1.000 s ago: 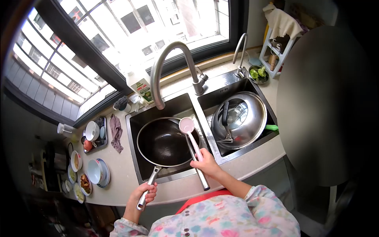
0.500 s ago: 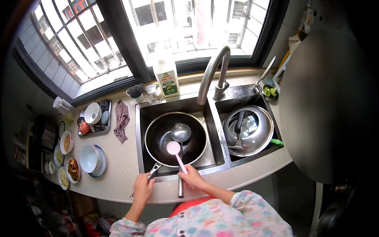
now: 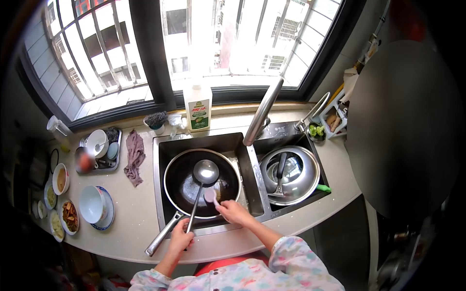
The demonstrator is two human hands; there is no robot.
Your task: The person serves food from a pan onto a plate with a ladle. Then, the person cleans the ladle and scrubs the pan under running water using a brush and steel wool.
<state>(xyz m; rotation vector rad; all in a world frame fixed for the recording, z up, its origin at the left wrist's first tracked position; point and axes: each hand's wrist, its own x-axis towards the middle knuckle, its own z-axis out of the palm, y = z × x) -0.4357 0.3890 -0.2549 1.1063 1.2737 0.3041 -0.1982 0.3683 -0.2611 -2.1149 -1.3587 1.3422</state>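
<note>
Ladle in left hand, pink scoop in right, both over pan

Pan (image 3: 184, 186) sits in the left basin of the sink (image 3: 257, 179), handle sticking out past the basin's front edge toward the bench's (image 3: 131, 213) front edge. Hands both closed. Left hand (image 3: 180, 236), near the bench's front edge, is curled around the handle of the ladle (image 3: 206, 171); pan handle right beside it, can't tell if touching. Ladle head is over the middle of the pan, contact unclear. Right hand (image 3: 234, 212) grips the scoop (image 3: 210, 196) by its handle, fingers wrapped, scoop head over the front right part of the pan.

Right basin: lid (image 3: 301, 172) with black handle; green item (image 3: 324, 188) at the sink's right edge. Faucet (image 3: 264, 111) at the sink's back edge. Bottle (image 3: 198, 114) at the bench's back edge, behind the left basin. Cloth (image 3: 135, 157) lies near the sink's left edge. Farther left, toward the bench's front edge, bowl (image 3: 92, 203) on a plate (image 3: 110, 213). Greens (image 3: 316, 130) in a small dish near the sink's back right corner.
</note>
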